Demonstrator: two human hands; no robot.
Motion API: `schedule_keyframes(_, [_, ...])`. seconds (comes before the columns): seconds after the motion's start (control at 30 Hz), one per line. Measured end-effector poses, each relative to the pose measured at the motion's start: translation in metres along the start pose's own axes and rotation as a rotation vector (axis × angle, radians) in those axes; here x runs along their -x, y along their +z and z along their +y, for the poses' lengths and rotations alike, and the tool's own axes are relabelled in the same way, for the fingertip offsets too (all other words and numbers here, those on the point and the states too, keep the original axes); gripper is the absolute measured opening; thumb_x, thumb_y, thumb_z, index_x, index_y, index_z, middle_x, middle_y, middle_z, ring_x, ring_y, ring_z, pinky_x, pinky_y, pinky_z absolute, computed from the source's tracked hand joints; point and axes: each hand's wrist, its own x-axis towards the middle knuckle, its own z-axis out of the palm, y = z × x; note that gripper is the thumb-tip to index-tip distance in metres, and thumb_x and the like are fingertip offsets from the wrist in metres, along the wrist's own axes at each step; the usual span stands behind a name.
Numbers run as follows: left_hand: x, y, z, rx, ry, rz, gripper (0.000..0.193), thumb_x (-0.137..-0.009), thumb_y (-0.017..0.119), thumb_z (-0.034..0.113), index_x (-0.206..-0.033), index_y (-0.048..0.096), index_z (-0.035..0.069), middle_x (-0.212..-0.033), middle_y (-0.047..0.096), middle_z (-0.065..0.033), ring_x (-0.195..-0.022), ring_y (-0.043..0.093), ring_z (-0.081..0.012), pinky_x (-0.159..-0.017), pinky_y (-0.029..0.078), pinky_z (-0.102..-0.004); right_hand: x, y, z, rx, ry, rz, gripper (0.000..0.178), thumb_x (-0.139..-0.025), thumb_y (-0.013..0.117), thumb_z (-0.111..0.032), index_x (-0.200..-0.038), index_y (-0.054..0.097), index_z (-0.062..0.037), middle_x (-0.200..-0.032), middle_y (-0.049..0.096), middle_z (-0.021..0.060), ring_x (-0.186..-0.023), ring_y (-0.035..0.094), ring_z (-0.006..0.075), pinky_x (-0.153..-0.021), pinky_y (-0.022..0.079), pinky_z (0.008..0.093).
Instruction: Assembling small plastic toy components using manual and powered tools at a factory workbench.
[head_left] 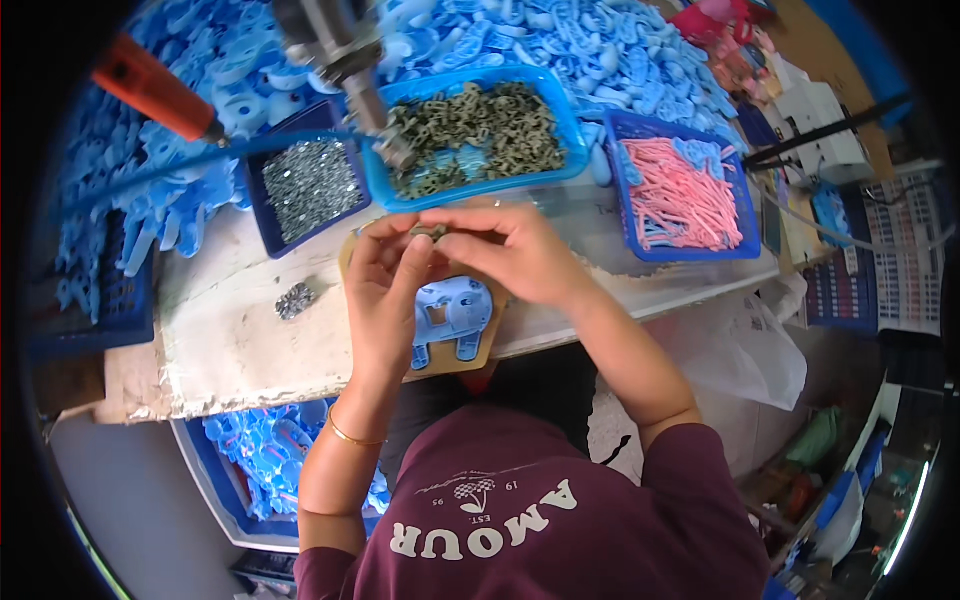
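Over the worktable, my left hand (388,268) and my right hand (510,248) meet, fingertips closed around a small olive-grey part (430,232). Fingers hide much of that part, so its exact kind cannot be told. Just below my hands a light-blue plastic shell piece (460,312) lies in a tan fixture (490,350) at the table's near edge. Beyond my fingertips stands a bright blue tray (572,150) holding many similar olive-grey parts (500,125).
A screwdriver-like metal tool (395,150) hangs above the tray, an orange-handled tool (160,90) upper left. Dark blue baskets hold screws (310,190) and pink strips (680,195). Loose screws (295,300) lie left. Blue plastic pieces (600,50) pile behind; a crate (215,500) sits below.
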Motion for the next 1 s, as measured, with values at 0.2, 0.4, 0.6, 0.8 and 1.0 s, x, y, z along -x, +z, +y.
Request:
schedule_keyframes(0.2, [0.004,0.001,-0.012,-0.037,-0.011,0.009,0.017,-0.101,0.068,0.016,-0.111,0.061,0.004,-0.107,0.065,-0.0031,-0.094,0.065,-0.0126,-0.084,0.055,-0.0280,0.026,-0.012,-0.013,0.478,-0.199,0.101,0.033,-0.094,0.072,-0.009,-0.127,0.071,-0.0047,-0.093,0.071,0.0037,-0.081,0.064,0.0107,-0.071,0.052,0.0301])
schedule_keyframes(0.4, [0.011,-0.012,0.001,-0.075,-0.017,-0.064,0.016,-0.102,0.066,0.017,-0.111,0.057,0.006,-0.126,0.065,-0.0131,-0.107,0.066,-0.0180,-0.089,0.056,-0.0305,0.056,-0.173,0.006,0.983,0.148,0.746,0.025,-0.096,0.067,-0.022,-0.108,0.074,-0.0014,-0.094,0.076,0.0124,-0.081,0.071,0.0195,-0.072,0.054,0.0338])
schedule_keyframes(0.6, [0.021,-0.014,0.007,-0.138,0.022,-0.123,0.014,-0.100,0.066,0.006,-0.111,0.060,0.001,-0.120,0.070,-0.0147,-0.098,0.069,-0.0154,-0.085,0.057,-0.0277,0.054,-0.243,0.079,1.303,0.263,0.814,0.035,-0.080,0.078,-0.031,-0.096,0.067,-0.0016,-0.089,0.072,0.0213,-0.084,0.070,0.0398,-0.072,0.054,0.0460])
schedule_keyframes(0.8, [0.016,-0.024,0.012,-0.254,-0.052,-0.127,0.021,-0.104,0.061,0.010,-0.119,0.067,-0.004,-0.114,0.072,-0.0099,-0.097,0.070,-0.0142,-0.086,0.059,-0.0281,0.090,-0.321,0.112,1.035,0.109,0.920,0.035,-0.078,0.083,-0.022,-0.102,0.069,-0.0005,-0.091,0.071,0.0104,-0.079,0.067,0.0226,-0.069,0.053,0.0364])
schedule_keyframes(1.0, [0.021,-0.045,0.019,-0.269,-0.104,-0.075,0.026,-0.107,0.057,0.016,-0.121,0.068,-0.003,-0.117,0.072,-0.0102,-0.097,0.072,-0.0152,-0.085,0.059,-0.0277,0.072,-0.257,0.050,0.422,0.307,0.855,0.020,-0.092,0.075,-0.013,-0.107,0.071,-0.0010,-0.091,0.064,-0.0012,-0.076,0.057,0.0074,-0.066,0.046,0.0231])
